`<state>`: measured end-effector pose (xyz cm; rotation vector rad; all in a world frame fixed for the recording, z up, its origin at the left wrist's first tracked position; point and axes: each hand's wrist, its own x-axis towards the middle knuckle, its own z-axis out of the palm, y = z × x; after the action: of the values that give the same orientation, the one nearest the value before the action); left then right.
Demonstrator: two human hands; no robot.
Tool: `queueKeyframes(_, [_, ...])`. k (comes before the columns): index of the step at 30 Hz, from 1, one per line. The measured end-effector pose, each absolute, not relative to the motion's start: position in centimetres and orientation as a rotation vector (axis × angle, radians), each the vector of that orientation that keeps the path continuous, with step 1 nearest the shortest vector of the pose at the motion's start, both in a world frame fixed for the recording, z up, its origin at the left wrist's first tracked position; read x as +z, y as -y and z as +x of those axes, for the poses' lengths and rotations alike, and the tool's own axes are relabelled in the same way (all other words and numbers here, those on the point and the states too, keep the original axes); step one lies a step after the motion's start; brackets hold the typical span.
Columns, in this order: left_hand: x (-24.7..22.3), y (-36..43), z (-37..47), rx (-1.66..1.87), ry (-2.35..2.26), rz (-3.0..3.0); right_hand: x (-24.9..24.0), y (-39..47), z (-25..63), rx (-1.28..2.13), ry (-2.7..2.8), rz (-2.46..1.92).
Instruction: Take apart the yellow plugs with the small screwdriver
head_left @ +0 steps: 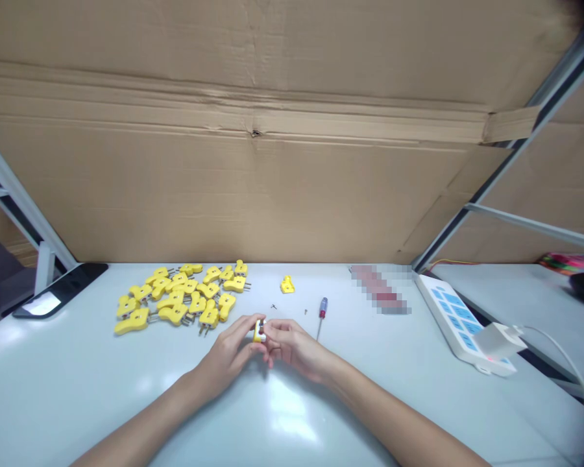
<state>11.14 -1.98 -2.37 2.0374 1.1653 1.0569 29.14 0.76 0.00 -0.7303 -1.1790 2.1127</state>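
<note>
Between my two hands is an opened yellow plug (259, 331), its pale inside with brownish metal parts facing up. My left hand (228, 350) grips it from the left, thumb below and fingers above. My right hand (292, 347) is closed at its right side, fingertips pressed against the inner parts; whether they pinch a small separate piece is hidden. A loose yellow plug cover (287, 284) lies beyond my hands. Nearby are tiny dark screws (273, 306) and a small brass-coloured piece (306, 312). A screwdriver (323, 310) with a blue and red handle lies right of my right hand.
Several yellow plugs (175, 297) are heaped at the left. A black phone-like slab (63, 290) lies at the far left edge. To the right are a blurred-out reddish item (379, 288) and a white power strip (455, 318) with a charger (496, 340). Cardboard (253, 194) walls the back.
</note>
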Motion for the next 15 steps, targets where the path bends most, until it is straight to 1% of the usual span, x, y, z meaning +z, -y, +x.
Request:
queueKeyframes(3, [-1.9, 1.7, 11.4, 1.079, -1.149, 1.754, 0.2, -0.9, 29.5, 2.119, 1.182, -0.756])
queueKeyframes(8, [-1.1, 1.7, 12.0, 1.014, -0.929, 1.206, 0.3, -1.2, 29.8, 2.163, 1.077, -0.888])
queueKeyframes(12, [-1.1, 1.7, 12.7, 1.017, -0.974, 1.119, -0.3, -1.5, 29.3, 2.129, 0.983, -0.997])
queueKeyframes(15, [-1.0, 1.6, 12.8, 0.99, -1.022, 1.082, -0.7, -1.5, 29.2, 2.051, 1.088, -1.052])
